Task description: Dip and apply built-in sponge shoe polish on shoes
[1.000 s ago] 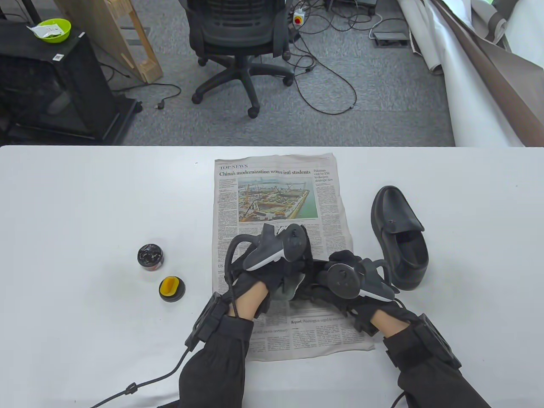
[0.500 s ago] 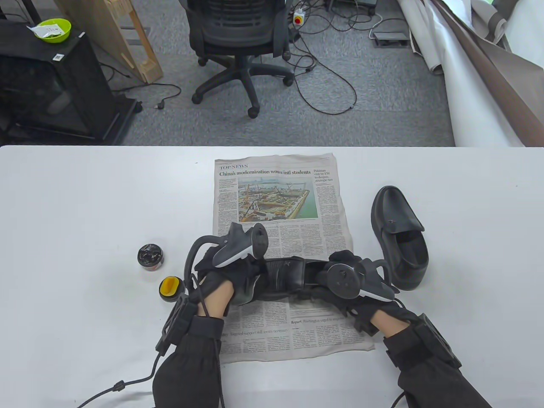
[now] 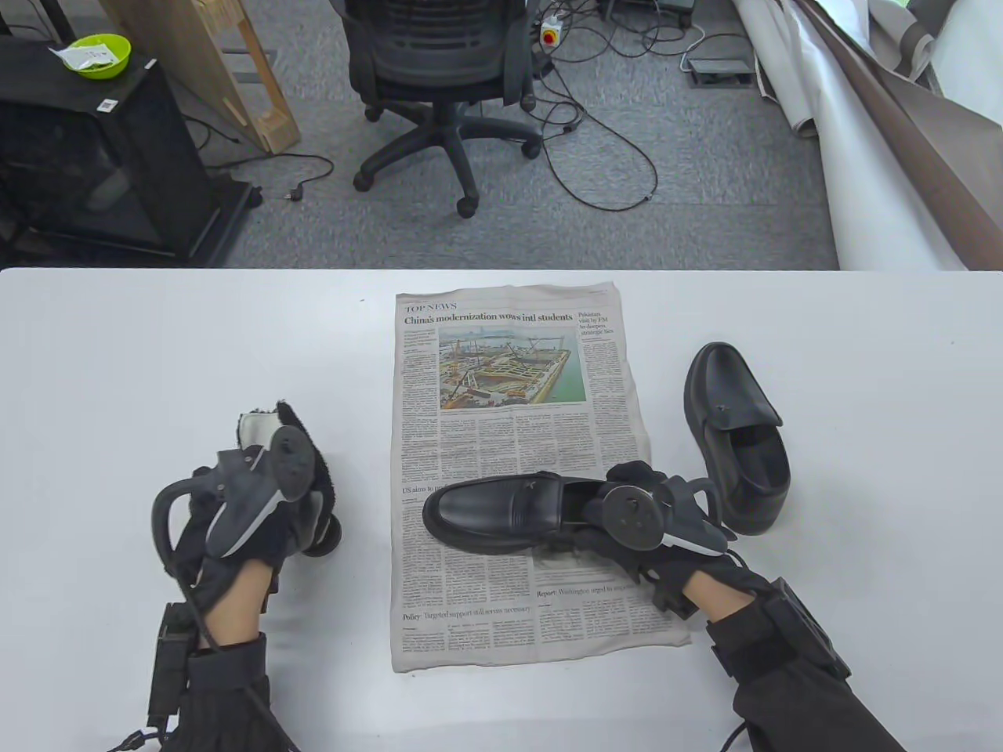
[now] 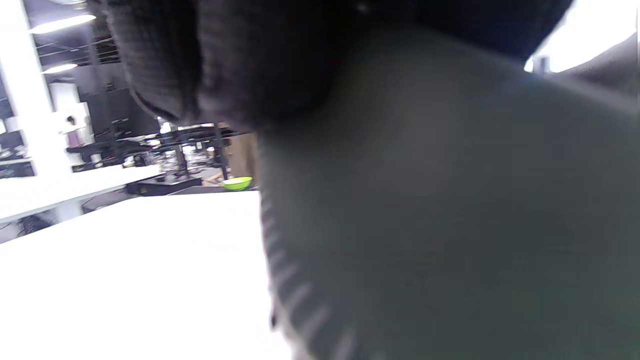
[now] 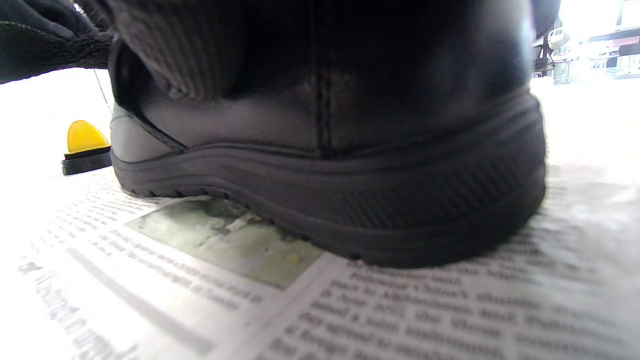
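A black loafer [image 3: 494, 513] lies on its sole across the newspaper [image 3: 509, 368], toe to the left. My right hand [image 3: 619, 501] grips its heel; the heel fills the right wrist view [image 5: 330, 150]. My left hand [image 3: 290, 486] is off the paper at the left, holding a grey-white cloth with a dark fuzzy edge [image 3: 255, 427]; the cloth blocks most of the left wrist view [image 4: 425, 210]. The hand is over the spot of the open polish tin, which is hidden. The yellow sponge lid shows by its black rim [image 3: 327, 539] and in the right wrist view [image 5: 85, 142].
A second black loafer [image 3: 733, 415] stands on the white table [image 3: 117, 352] right of the newspaper, close to my right hand. Beyond the table's far edge are an office chair [image 3: 439, 70], floor cables and a black cabinet with a green bowl [image 3: 98, 55].
My left hand has left the shoe and moved left with the cloth, off the newspaper, to over the polish tin and sponge lid. The right hand and the shoe stayed put.
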Demonstrator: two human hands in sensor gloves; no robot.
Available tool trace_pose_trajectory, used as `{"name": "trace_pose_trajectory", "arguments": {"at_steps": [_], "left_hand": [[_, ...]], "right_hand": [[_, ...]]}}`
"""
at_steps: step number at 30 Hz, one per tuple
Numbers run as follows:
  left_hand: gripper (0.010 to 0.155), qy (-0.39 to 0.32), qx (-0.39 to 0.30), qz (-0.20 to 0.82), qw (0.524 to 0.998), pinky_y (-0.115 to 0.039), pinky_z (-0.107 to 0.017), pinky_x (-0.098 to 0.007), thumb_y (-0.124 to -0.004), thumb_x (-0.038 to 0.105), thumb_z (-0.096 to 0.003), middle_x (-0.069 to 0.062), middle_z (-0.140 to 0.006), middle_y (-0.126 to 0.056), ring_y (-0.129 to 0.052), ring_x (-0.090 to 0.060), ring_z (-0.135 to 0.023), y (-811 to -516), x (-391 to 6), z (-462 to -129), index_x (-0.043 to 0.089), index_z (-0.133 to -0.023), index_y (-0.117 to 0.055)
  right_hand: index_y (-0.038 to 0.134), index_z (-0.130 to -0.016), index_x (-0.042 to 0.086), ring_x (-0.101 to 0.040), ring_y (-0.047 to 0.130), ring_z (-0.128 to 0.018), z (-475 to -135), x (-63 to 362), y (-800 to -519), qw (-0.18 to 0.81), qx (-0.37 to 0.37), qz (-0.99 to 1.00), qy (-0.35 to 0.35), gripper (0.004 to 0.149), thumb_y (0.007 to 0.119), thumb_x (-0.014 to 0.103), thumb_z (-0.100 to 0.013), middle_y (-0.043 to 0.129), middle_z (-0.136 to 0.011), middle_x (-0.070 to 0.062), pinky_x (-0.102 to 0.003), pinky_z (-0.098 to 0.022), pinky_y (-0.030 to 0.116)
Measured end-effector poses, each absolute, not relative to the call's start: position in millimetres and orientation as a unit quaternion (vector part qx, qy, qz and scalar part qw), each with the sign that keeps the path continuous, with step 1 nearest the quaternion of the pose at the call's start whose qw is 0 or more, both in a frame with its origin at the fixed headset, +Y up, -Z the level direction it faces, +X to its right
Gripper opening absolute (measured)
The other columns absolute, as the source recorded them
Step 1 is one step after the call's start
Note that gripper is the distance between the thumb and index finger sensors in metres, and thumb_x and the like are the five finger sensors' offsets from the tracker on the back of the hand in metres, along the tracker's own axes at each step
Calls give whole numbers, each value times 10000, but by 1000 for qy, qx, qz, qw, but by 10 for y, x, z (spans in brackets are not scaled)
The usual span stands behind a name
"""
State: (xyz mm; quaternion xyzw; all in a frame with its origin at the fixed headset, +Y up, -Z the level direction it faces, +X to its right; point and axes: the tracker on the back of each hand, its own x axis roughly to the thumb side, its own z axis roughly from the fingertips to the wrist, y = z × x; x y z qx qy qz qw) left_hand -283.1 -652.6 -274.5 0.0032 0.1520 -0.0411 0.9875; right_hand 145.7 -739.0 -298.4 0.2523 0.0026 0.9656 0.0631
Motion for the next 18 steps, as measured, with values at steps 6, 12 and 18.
{"name": "trace_pose_trajectory", "arguments": {"at_steps": [6,12,18], "left_hand": [[485,232,-20,-16,972,-831,-597,-448,-870,523,-420,71,-650,-975,-997,-80,-329,-6927,-3336,-2675,333,-865,-825],[490,282,-68,-3,957,-815,-619,-454,-866,520,-423,46,-713,-948,-994,-85,-378,-7242,-3584,-2680,331,-873,-815],[532,312,-107,-25,944,-818,-618,-437,-860,533,-420,12,-900,-862,-983,-58,-404,-7480,-3705,-2703,326,-904,-788]], "right_hand": [[894,-652,326,-341,662,-891,-2985,1460,-7390,64,252,966,2,407,763,580,-362,916,-737,61,-554,-703,620],[894,-652,327,-342,662,-892,-2985,1463,-7389,64,253,965,1,405,763,579,-364,916,-738,61,-554,-703,619],[894,-652,326,-343,662,-891,-2984,1467,-7390,66,254,965,0,405,764,579,-364,915,-738,61,-553,-703,619]]}}
